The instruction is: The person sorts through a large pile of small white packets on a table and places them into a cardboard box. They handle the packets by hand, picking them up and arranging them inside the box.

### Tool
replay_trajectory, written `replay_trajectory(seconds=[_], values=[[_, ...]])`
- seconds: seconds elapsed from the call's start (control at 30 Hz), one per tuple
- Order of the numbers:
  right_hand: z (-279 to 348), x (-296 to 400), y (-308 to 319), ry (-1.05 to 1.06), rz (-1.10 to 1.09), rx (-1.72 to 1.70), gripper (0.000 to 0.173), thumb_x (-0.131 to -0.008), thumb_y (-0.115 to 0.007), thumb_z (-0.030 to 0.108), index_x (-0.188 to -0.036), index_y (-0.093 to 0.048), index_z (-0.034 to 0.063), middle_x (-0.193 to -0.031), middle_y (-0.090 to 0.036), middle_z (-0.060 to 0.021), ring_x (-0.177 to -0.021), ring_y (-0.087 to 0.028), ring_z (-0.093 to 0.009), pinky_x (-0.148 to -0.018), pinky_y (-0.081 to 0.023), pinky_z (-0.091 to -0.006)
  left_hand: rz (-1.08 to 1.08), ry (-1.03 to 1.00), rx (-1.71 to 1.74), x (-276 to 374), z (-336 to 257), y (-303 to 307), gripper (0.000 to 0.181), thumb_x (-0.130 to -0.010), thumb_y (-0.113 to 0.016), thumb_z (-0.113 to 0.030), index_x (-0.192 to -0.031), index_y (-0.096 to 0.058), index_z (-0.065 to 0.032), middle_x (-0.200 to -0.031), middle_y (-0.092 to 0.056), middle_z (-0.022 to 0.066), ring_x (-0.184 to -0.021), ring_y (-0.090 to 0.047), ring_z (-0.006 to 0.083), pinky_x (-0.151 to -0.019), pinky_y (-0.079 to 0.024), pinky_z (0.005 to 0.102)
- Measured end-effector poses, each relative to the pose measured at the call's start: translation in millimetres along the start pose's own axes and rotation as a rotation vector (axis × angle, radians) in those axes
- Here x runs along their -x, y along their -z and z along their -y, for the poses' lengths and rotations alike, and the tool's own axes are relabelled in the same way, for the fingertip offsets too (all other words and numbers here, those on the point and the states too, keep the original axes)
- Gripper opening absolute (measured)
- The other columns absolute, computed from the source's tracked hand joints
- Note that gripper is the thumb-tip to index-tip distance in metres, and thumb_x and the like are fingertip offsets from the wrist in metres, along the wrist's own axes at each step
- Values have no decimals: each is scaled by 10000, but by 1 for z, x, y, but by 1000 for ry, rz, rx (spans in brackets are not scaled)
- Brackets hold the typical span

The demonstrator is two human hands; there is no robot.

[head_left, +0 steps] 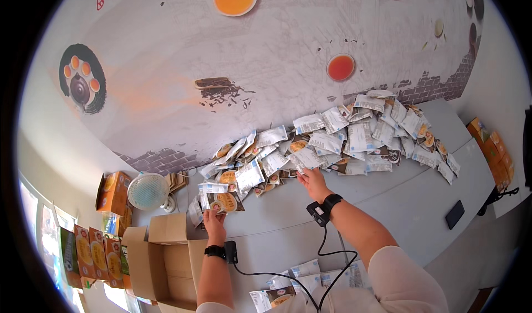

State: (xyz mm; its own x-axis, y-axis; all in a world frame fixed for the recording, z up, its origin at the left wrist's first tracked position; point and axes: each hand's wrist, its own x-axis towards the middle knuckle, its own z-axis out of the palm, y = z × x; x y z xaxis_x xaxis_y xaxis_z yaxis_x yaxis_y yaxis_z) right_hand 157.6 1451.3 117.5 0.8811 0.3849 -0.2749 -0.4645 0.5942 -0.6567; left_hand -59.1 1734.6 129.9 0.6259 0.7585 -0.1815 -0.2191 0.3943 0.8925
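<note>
A long heap of sachets (359, 136), some white side up and others brown with a picture of an orange drink, lies on the grey table (374, 192) along the wall. My left hand (215, 225) grips the lower edge of a brown sachet (226, 202) at the heap's left end. Farther right, my right hand (312, 182) has its fingertips on the lower corner of a white-backed sachet (306, 158); whether they pinch it is not certain. Several more sachets (307, 280) lie at the near table edge, partly behind the cables and my body.
An open cardboard box (178, 267) stands at my left, beside upright printed cartons (97, 252). Behind them are a small fan (146, 191) and an orange carton (113, 192). A dark phone (455, 215) lies at the right. Cables hang from both wrist devices.
</note>
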Motion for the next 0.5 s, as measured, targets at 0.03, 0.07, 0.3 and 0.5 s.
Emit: replay_trajectory(seconds=[0.03,0.07,0.3,0.5], values=[[4,8,4,37,-13,5,209,-831,-508,90,-1021,-425,68,-1036,-528,-68,-923,-560,-186,-747,-471,-282,23,9,-9,7,-3,4,96,-809,-493,-81,-900,-476,-105,-879,-595,30,-795,-602,151,-657,-502,274],[12,12,7,65,-79,25,223,-809,-503,102,-1020,-443,64,-1036,-528,-64,-895,-558,-196,-777,-465,-305,48,19,-20,10,-7,10,77,-811,-491,-83,-882,-472,-107,-875,-597,30,-798,-604,151,-654,-504,273],[52,92,63,-60,4,131,249,-797,-436,199,-973,-489,29,-960,-580,-109,-880,-583,-211,-836,-450,-358,144,133,-45,94,-8,63,58,-870,-480,-114,-816,-462,-129,-727,-556,-22,-591,-511,61,-522,-426,212],[71,201,126,-251,-104,285,254,-812,-439,214,-981,-489,32,-950,-581,-116,-859,-592,-220,-804,-475,-369,345,419,-133,168,34,51,61,-878,-483,-116,-832,-443,-115,-743,-551,-15,-613,-517,66,-514,-419,204]])
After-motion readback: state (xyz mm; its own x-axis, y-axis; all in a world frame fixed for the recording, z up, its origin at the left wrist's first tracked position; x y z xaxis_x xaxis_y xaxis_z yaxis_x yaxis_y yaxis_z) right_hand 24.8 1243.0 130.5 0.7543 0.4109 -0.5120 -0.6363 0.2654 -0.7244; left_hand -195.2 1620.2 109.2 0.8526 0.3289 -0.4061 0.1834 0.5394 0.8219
